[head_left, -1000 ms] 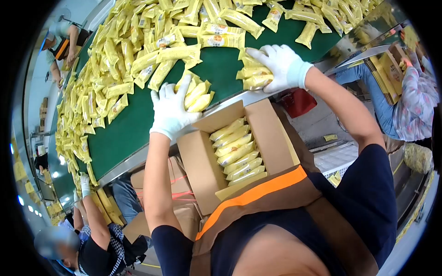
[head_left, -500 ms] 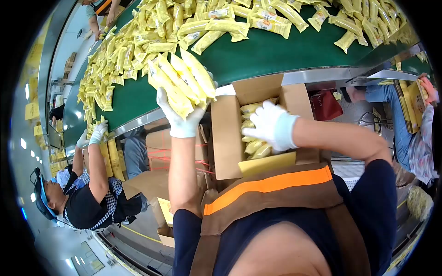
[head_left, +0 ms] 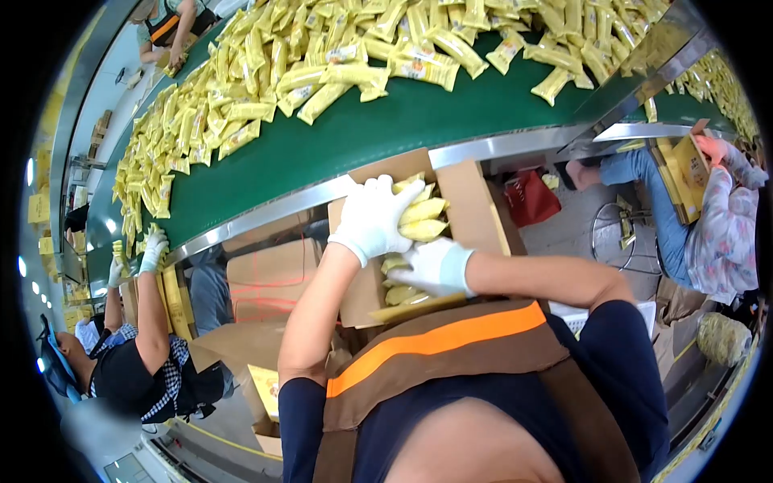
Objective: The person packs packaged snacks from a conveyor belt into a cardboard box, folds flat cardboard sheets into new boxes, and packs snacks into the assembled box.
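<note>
While the left hand (head_left: 374, 217) holds yellow packets (head_left: 424, 211) inside the open carton (head_left: 473, 208), the right hand (head_left: 435, 268) touches others there, its grip too blurred to tell.

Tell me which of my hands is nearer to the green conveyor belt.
Left. Your left hand is at the belt-side end of the open box, close to the belt. Your right hand is farther back, toward your apron.
</note>
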`<action>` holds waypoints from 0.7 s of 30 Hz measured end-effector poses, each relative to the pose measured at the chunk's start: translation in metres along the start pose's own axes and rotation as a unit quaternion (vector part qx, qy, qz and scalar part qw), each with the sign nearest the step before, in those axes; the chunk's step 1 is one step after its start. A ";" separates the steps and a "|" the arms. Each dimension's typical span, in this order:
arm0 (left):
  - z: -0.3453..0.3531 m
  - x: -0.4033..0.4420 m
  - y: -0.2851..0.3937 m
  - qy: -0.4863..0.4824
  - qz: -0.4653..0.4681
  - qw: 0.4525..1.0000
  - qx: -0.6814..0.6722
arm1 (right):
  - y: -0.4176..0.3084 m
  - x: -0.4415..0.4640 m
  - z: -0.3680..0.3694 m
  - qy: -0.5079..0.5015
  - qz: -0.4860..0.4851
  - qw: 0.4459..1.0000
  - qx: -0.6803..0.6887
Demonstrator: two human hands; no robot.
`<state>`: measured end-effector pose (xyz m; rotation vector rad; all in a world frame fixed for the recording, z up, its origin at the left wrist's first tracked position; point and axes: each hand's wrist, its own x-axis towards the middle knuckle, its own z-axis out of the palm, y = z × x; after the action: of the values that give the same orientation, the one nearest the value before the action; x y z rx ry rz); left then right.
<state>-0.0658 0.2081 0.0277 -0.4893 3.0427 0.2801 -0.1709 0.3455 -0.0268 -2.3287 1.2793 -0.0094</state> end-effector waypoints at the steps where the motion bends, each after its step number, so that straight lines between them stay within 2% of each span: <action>1: 0.000 0.007 0.002 -0.015 0.010 1.000 0.011 | -0.010 -0.005 -0.018 -0.034 0.014 0.999 -0.005; 4: 0.033 0.015 0.012 -0.022 0.041 0.998 0.051 | -0.025 -0.021 -0.039 -0.076 0.031 0.996 -0.034; 6: 0.047 0.012 0.010 -0.038 0.041 0.998 -0.006 | -0.014 -0.026 -0.040 -0.098 -0.009 0.995 -0.016; 7: 0.062 0.010 0.004 -0.047 0.046 0.998 -0.020 | -0.003 -0.034 -0.057 -0.080 -0.079 0.994 -0.009; 9: 0.107 0.015 -0.010 -0.091 0.029 0.995 -0.027 | 0.014 -0.042 -0.114 0.045 -0.083 0.987 0.132; 10: 0.051 0.020 0.007 -0.188 -0.013 0.978 -0.091 | 0.030 -0.041 -0.134 0.108 -0.084 0.969 0.205; 12: 0.030 0.013 0.014 -0.089 0.070 0.992 0.057 | 0.091 -0.032 -0.164 0.261 -0.023 0.953 0.150; 13: 0.000 0.017 0.011 -0.060 0.112 0.992 -0.015 | 0.138 -0.030 -0.173 0.277 0.038 0.959 0.057; 14: -0.026 0.028 0.004 -0.032 0.138 0.986 -0.091 | 0.179 -0.034 -0.180 0.290 0.112 0.950 0.027; 16: -0.078 0.068 -0.012 -0.044 0.007 0.989 -0.144 | 0.266 -0.026 -0.180 0.329 0.313 0.888 -0.065; 18: -0.056 0.109 -0.070 0.248 0.023 0.963 -0.105 | 0.308 0.007 -0.178 0.303 0.348 0.887 0.017; 19: -0.042 0.138 -0.099 0.283 -0.001 0.956 -0.075 | 0.320 0.035 -0.163 0.284 0.314 0.906 -0.012; 20: -0.029 0.164 -0.127 0.316 -0.027 0.947 -0.045 | 0.282 0.048 -0.172 0.237 0.354 0.905 0.001; 21: -0.011 0.183 -0.150 0.250 -0.091 0.964 -0.012 | 0.283 0.064 -0.169 0.214 0.307 0.927 0.000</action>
<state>-0.1929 0.0097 -0.0003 -0.9703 3.4384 0.2088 -0.3987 0.0995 -0.0082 -1.8809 2.1759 -0.3261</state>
